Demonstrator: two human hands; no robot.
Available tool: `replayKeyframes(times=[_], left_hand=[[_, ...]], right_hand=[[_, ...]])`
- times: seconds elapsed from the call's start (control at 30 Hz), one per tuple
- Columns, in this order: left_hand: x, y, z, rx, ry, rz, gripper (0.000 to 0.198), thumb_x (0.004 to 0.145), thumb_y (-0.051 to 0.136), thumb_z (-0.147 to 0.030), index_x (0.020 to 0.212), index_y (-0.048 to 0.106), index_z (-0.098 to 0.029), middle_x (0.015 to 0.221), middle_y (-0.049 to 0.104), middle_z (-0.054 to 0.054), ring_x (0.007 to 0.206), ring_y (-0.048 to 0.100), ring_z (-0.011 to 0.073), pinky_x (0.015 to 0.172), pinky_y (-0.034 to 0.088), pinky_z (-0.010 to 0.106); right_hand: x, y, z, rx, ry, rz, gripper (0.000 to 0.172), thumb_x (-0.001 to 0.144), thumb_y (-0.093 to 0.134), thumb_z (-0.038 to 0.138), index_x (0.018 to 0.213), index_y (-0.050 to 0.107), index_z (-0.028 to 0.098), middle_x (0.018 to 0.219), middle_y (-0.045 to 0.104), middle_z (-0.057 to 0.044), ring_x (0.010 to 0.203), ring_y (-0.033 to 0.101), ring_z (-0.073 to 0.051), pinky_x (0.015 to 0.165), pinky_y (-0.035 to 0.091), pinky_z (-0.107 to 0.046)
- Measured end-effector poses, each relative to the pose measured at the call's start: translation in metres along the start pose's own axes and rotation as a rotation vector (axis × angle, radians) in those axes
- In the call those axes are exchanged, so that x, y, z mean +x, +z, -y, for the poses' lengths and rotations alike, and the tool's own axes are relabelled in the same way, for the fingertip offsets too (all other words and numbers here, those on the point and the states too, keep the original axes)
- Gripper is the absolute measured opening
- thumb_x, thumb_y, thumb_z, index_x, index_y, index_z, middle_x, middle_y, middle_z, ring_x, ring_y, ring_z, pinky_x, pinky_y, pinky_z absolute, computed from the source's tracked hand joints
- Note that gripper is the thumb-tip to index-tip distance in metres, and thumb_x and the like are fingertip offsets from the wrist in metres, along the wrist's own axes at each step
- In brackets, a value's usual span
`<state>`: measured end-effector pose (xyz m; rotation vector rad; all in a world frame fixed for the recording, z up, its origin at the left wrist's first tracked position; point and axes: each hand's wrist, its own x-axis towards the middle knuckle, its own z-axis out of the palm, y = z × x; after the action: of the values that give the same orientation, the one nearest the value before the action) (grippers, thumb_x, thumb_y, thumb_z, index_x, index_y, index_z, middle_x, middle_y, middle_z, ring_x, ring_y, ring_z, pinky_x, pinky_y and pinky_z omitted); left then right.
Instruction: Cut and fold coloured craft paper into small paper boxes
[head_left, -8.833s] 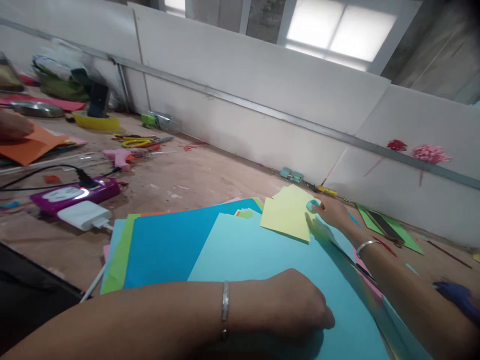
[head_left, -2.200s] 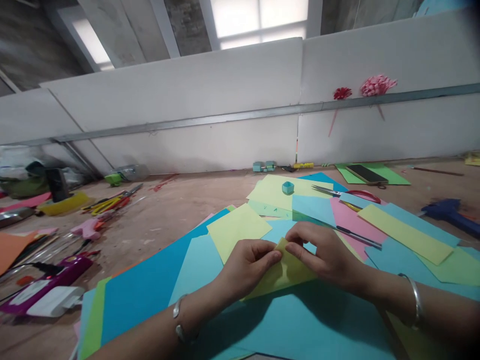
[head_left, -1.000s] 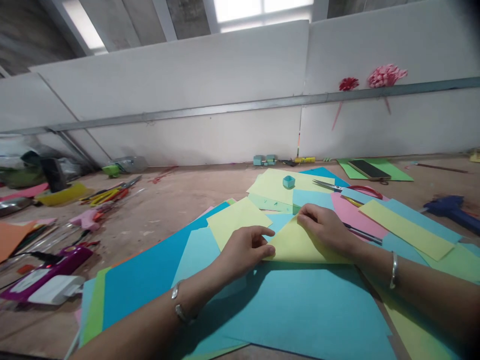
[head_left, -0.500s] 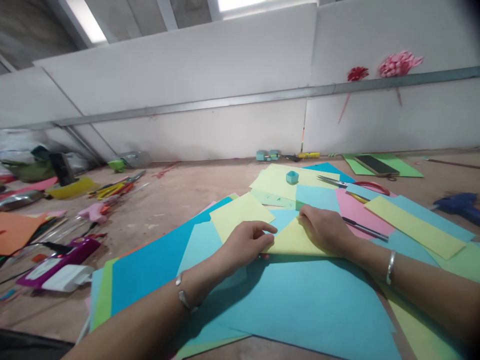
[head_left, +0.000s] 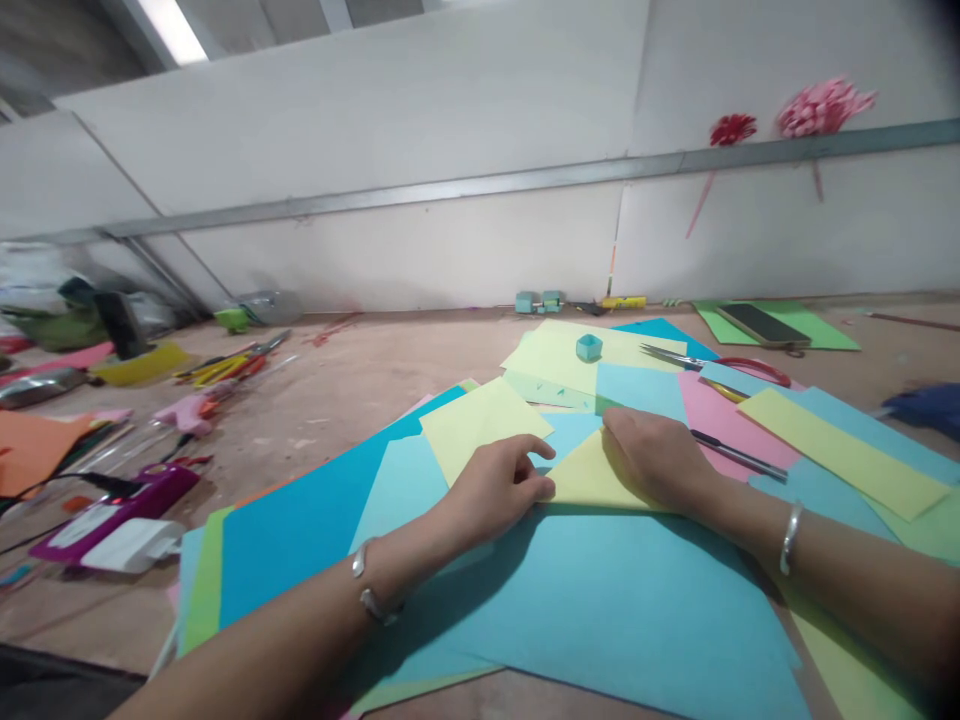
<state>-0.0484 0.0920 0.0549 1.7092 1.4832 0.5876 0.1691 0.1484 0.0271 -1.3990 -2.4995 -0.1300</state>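
Note:
A pale yellow sheet of paper [head_left: 589, 472], folded into a triangle, lies over a large light-blue sheet [head_left: 622, 590]. My left hand [head_left: 501, 485] is at its left corner, the thumb against the corner and the index finger curved and lifted apart. The other left fingers are mostly hidden. My right hand [head_left: 654, 458] is closed at the triangle's right side, fingers curled near its top point. Beyond my left hand a yellow square of paper [head_left: 487, 425] lies beside the triangle. A black-and-silver pen [head_left: 739, 455] rests just right of my right hand.
Scissors [head_left: 705, 362] with red handles and a small blue folded paper piece [head_left: 589, 347] lie on papers behind. A phone [head_left: 763, 325] rests on green paper. A blue glue gun [head_left: 926, 410] is far right, a purple power strip [head_left: 116, 510] left, near pliers [head_left: 225, 367].
The view has shifted slightly. My left fingertips have moved a little at the triangle's corner, and the fingertip seen under the thumb is now hidden. My right hand stays on the paper.

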Motion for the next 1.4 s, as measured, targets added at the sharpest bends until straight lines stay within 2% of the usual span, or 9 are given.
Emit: replayKeyframes(times=[0.17, 0.47, 0.57, 0.7, 0.8, 0.9, 1.0, 1.17, 1.4], left_hand=[[-0.002, -0.001, -0.002, 0.085, 0.032, 0.012, 0.024, 0.074, 0.06, -0.02, 0.098, 0.062, -0.019, 0.057, 0.055, -0.007, 0.053, 0.049, 0.0122, 0.054, 0.036, 0.023], [-0.009, -0.002, -0.009, 0.345, 0.075, 0.16, 0.037, 0.082, 0.053, -0.02, 0.114, 0.071, -0.022, 0.057, 0.054, -0.004, 0.055, 0.043, 0.0119, 0.056, 0.033, 0.023], [-0.01, -0.001, -0.01, 0.473, 0.123, 0.163, 0.041, 0.082, 0.049, -0.016, 0.118, 0.069, -0.024, 0.061, 0.058, -0.003, 0.056, 0.045, 0.0123, 0.056, 0.033, 0.023], [-0.011, -0.002, -0.01, 0.562, 0.14, 0.157, 0.043, 0.082, 0.05, -0.014, 0.118, 0.068, -0.026, 0.061, 0.06, -0.003, 0.055, 0.046, 0.0125, 0.056, 0.033, 0.023], [-0.009, -0.005, -0.019, 0.706, 0.179, 0.156, 0.034, 0.082, 0.055, -0.019, 0.109, 0.072, -0.029, 0.063, 0.062, -0.001, 0.055, 0.048, 0.0136, 0.054, 0.028, 0.023], [-0.003, -0.004, -0.037, 0.915, 0.265, 0.196, 0.018, 0.082, 0.055, -0.02, 0.08, 0.073, -0.024, 0.067, 0.062, 0.002, 0.06, 0.052, 0.0153, 0.053, 0.024, 0.024], [0.006, 0.002, -0.054, 1.018, 0.27, 0.285, 0.025, 0.083, 0.05, -0.014, 0.063, 0.065, -0.018, 0.064, 0.06, 0.003, 0.062, 0.054, 0.0159, 0.053, 0.023, 0.027], [0.018, 0.017, -0.062, 1.191, 0.253, 0.268, 0.032, 0.092, 0.041, -0.025, 0.069, 0.062, -0.016, 0.063, 0.062, 0.007, 0.055, 0.054, 0.0175, 0.05, 0.019, 0.029], [0.025, 0.032, -0.031, 1.192, 0.381, 0.175, 0.019, 0.089, 0.041, -0.019, 0.099, 0.057, -0.018, 0.056, 0.057, 0.001, 0.043, 0.046, 0.0148, 0.044, 0.017, 0.028]], right_hand=[[0.001, -0.001, 0.0, 0.07, -0.013, 0.01, 0.018, 0.091, 0.04, 0.016, 0.079, 0.053, 0.018, 0.076, 0.057, -0.006, 0.066, 0.048, -0.018, 0.055, 0.021, -0.029], [0.016, -0.009, -0.012, 0.304, -0.047, 0.157, 0.016, 0.087, 0.054, 0.015, 0.072, 0.056, 0.018, 0.078, 0.062, 0.0, 0.072, 0.055, -0.013, 0.062, 0.04, -0.024], [0.022, -0.009, -0.017, 0.34, -0.045, 0.233, 0.012, 0.091, 0.058, 0.026, 0.086, 0.063, 0.017, 0.089, 0.065, -0.002, 0.078, 0.06, -0.014, 0.07, 0.049, -0.029], [0.026, -0.01, -0.02, 0.39, -0.03, 0.312, 0.028, 0.094, 0.057, 0.037, 0.112, 0.061, 0.016, 0.11, 0.063, -0.006, 0.09, 0.063, -0.018, 0.078, 0.055, -0.037], [0.026, -0.011, -0.02, 0.415, -0.008, 0.288, 0.018, 0.092, 0.059, 0.031, 0.098, 0.064, 0.016, 0.097, 0.066, -0.004, 0.082, 0.062, -0.016, 0.071, 0.052, -0.032], [0.024, -0.01, -0.019, 0.436, 0.0, 0.229, 0.01, 0.085, 0.056, 0.02, 0.078, 0.063, 0.019, 0.082, 0.067, -0.001, 0.071, 0.057, -0.014, 0.059, 0.04, -0.025], [0.023, -0.009, -0.018, 0.447, 0.007, 0.197, 0.01, 0.08, 0.054, 0.019, 0.072, 0.061, 0.02, 0.079, 0.067, -0.001, 0.068, 0.054, -0.014, 0.055, 0.031, -0.025], [0.024, -0.008, -0.016, 0.455, 0.02, 0.183, 0.008, 0.077, 0.055, 0.021, 0.07, 0.06, 0.02, 0.077, 0.067, -0.001, 0.063, 0.05, -0.013, 0.054, 0.027, -0.025], [0.025, -0.007, -0.02, 0.479, -0.013, 0.191, 0.009, 0.078, 0.056, 0.021, 0.07, 0.06, 0.019, 0.075, 0.066, -0.001, 0.063, 0.049, -0.012, 0.055, 0.027, -0.025]])
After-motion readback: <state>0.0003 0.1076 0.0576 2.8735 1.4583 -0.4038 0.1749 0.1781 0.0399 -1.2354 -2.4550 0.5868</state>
